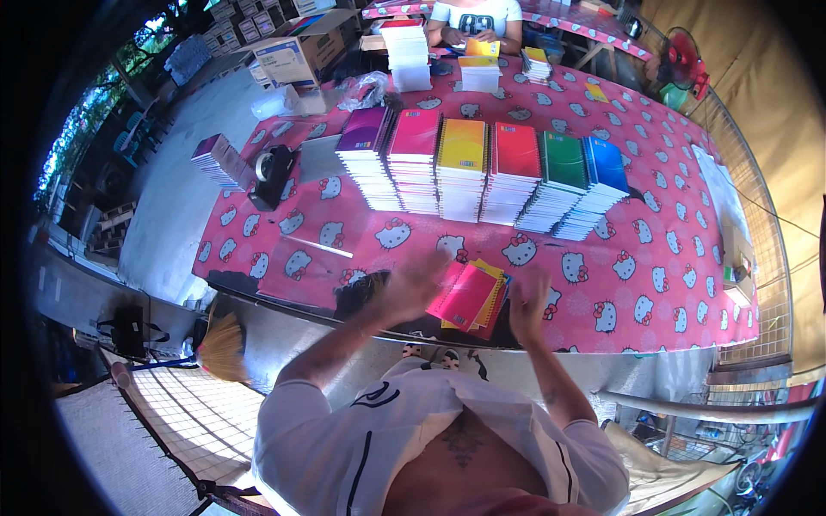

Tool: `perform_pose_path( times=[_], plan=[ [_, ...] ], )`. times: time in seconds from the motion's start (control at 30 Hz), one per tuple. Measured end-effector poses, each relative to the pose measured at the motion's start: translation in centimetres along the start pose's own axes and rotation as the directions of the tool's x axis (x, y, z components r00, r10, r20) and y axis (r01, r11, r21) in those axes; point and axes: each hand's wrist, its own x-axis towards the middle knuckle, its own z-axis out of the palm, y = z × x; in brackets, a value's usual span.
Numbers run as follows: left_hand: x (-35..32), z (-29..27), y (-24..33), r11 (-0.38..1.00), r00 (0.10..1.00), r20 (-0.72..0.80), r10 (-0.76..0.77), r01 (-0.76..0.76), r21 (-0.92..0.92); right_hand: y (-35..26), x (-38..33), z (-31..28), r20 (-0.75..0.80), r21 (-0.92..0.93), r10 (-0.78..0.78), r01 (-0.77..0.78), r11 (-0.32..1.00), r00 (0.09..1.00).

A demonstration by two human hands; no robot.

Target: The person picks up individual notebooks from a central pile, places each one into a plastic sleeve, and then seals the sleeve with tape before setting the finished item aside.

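Pink vinyl cloth printed with white cartoon cats covers the counter (654,258), and near its front edge lies a small fanned pile of spiral-bound notebooks with pink, orange and yellow covers (469,297). The left hand (413,288) is spread open, fingers extended, its fingertips at or over the pile's left edge; motion blur hides whether they press on the top pink cover. The right hand (529,301) is raised just beside the pile's right edge, fingers loosely curled and also blurred, holding nothing that I can make out. So the pile sits between the two hands, closer to the left one.

Squaring such a pile would go best, I judge, with both palms brought flat against opposite edges and the spiral spines turned the same way, so the wire coils do not snag on each other.

Farther back on the counter stands a row of tall notebook stacks (482,176), coloured purple, magenta, yellow, red, green and blue from left to right, well apart from the hands. A black tape dispenser (274,172) sits at the counter's left end. Across the counter another person (475,17) works beside white paper stacks (406,56).
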Motion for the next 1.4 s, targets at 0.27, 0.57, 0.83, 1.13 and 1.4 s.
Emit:
perform_pose_path(
  times=[0.27, 0.57, 0.83, 1.13, 1.4],
  plan=[
    [7.1, -8.4, -18.5, 0.759, 0.876, -0.062, -0.478, 0.448, 0.473, -3.1, 12.7, -2.4, -0.111, -0.098, -0.194, 0.184, 0.978, 0.975],
    [9.9, -11.1, -17.7, 0.917, 0.924, 0.076, -0.376, 0.359, 0.171, -0.1, 10.9, -4.9, -0.102, -0.255, -0.131, 0.101, 0.961, 0.986],
    [8.8, -11.1, -19.7, 0.951, 0.959, -0.02, -0.282, 0.282, 0.13, 8.1, 18.0, -11.4, -0.002, -0.748, -0.082, 0.053, 0.662, 0.997],
    [7.7, -10.8, -18.3, 0.931, 0.942, -0.099, -0.321, 0.333, 0.152, -0.3, 18.1, -4.1, 0.231, -0.481, -0.401, 0.462, 0.745, 0.886],
    [7.9, -15.5, -13.2, 0.91, 0.846, -0.377, -0.378, 0.414, 0.018, -1.8, 18.7, -2.3, 0.138, -0.387, -0.504, 0.515, 0.765, 0.852]
  ],
)
